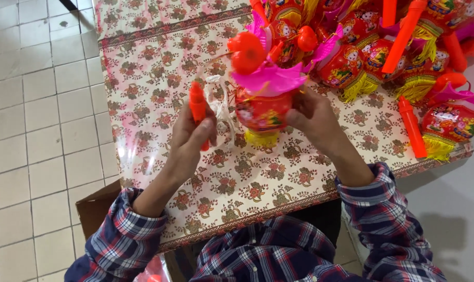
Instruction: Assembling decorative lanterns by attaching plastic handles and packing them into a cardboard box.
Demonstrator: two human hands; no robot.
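My left hand grips an orange plastic handle stick, held upright, with a bundle of white cord beside it. My right hand holds the side of a red toy lantern with a yellow fringe at its bottom. On top of the lantern sit pink petal-shaped wings and a red-orange ball. The lantern hovers just above the table, between both hands. Both my sleeves are plaid.
The table wears a floral patterned cover. A heap of finished red lanterns with yellow tassels and orange sticks fills its far right; one orange stick lies loose. A cardboard box stands on the tiled floor at left.
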